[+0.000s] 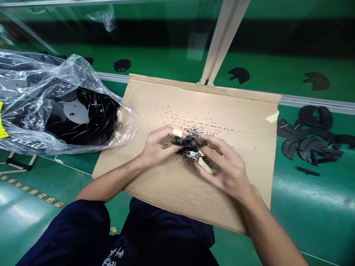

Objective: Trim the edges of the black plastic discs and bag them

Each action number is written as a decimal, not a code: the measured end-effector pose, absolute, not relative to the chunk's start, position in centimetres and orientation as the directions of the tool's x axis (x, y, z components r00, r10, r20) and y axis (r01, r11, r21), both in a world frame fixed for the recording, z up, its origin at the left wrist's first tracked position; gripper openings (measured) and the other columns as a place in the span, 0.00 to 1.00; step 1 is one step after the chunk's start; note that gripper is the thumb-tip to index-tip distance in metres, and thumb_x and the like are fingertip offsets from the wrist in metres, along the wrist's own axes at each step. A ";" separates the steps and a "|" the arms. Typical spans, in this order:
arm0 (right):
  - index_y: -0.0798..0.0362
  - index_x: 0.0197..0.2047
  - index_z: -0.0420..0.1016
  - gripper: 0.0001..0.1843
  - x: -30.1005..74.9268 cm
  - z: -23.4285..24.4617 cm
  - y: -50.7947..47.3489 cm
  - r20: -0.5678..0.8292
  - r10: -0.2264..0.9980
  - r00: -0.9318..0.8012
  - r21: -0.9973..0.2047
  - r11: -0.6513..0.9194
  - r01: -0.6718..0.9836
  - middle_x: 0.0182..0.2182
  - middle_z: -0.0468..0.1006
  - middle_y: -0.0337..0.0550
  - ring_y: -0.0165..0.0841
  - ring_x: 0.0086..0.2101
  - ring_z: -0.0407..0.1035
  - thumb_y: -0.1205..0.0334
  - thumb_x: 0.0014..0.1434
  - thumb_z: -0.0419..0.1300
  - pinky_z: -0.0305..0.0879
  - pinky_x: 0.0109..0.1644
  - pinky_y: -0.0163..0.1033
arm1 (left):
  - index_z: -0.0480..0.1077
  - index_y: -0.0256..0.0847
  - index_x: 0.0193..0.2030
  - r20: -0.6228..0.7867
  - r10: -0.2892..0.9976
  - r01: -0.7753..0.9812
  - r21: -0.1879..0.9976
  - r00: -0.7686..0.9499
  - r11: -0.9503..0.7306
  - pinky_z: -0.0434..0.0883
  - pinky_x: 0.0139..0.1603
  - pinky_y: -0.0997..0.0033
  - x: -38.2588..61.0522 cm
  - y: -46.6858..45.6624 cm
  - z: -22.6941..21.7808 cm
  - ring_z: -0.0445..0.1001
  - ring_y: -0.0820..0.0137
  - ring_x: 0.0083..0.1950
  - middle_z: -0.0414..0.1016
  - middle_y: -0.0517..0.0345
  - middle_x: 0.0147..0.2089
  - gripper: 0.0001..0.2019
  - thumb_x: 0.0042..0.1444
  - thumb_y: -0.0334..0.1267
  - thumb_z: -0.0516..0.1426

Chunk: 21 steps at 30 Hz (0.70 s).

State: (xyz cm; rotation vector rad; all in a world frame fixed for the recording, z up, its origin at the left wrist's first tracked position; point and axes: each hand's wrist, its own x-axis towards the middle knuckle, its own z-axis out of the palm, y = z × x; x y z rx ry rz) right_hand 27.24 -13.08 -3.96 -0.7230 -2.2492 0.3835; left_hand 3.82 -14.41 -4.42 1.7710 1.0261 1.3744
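Between the thumb and fingers of my left hand (159, 147) is a round black plastic part (181, 142), tilted so that its edge faces me. Yellow tape wraps one finger of that hand. My right hand (226, 166) curls round a pair of cutting pliers (203, 164) with pale yellow handles and a metal head, and its forefinger reaches the right side of the black part. The pliers' jaws lie just below the part. Many small black bits (194, 130) are scattered on the cardboard sheet (155, 188) under both hands.
A clear plastic bag (74, 70) full of black discs (95, 122) lies at the left. Several curved black pieces (305, 147) are heaped on the green surface at the right. Behind the cardboard, a metal post (222, 44) rises by a glass-like panel.
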 end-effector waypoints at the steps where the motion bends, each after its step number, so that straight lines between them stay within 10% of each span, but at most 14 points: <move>1: 0.54 0.51 0.73 0.13 27.1 -4.0 -13.2 0.553 0.587 -0.592 -0.419 0.809 0.412 0.56 0.77 0.57 0.42 0.47 0.76 0.63 0.63 0.64 0.73 0.42 0.45 | 0.75 0.37 0.46 0.454 0.879 0.188 0.860 0.148 -0.475 0.78 0.54 0.67 3.8 -14.4 -4.5 0.80 0.70 0.51 0.81 0.52 0.47 0.07 0.61 0.27 0.62; 9: 0.54 0.52 0.73 0.14 27.0 -4.1 -13.7 0.571 0.502 -0.650 -0.227 0.857 0.462 0.49 0.82 0.53 0.37 0.40 0.75 0.61 0.65 0.64 0.66 0.39 0.43 | 0.73 0.39 0.55 0.563 0.758 0.542 0.546 0.328 -0.639 0.77 0.48 0.65 3.3 -13.9 -4.5 0.77 0.68 0.48 0.79 0.51 0.47 0.13 0.64 0.31 0.61; 16: 0.50 0.58 0.73 0.24 27.2 -4.0 -13.2 0.671 0.627 -0.395 -0.540 0.779 0.319 0.50 0.80 0.52 0.41 0.45 0.76 0.64 0.59 0.69 0.74 0.44 0.46 | 0.74 0.37 0.48 0.517 0.808 0.445 0.675 0.283 -0.588 0.77 0.47 0.71 3.1 -13.8 -4.2 0.78 0.72 0.47 0.79 0.54 0.43 0.13 0.62 0.22 0.54; 21: 0.48 0.59 0.73 0.23 28.2 -4.0 -11.9 0.616 0.663 -0.426 -0.412 0.732 0.542 0.47 0.80 0.50 0.42 0.44 0.74 0.64 0.62 0.67 0.70 0.47 0.50 | 0.76 0.39 0.51 0.534 0.797 0.321 0.731 0.281 -0.602 0.77 0.43 0.75 3.3 -13.9 -4.2 0.78 0.74 0.45 0.79 0.55 0.43 0.18 0.60 0.20 0.54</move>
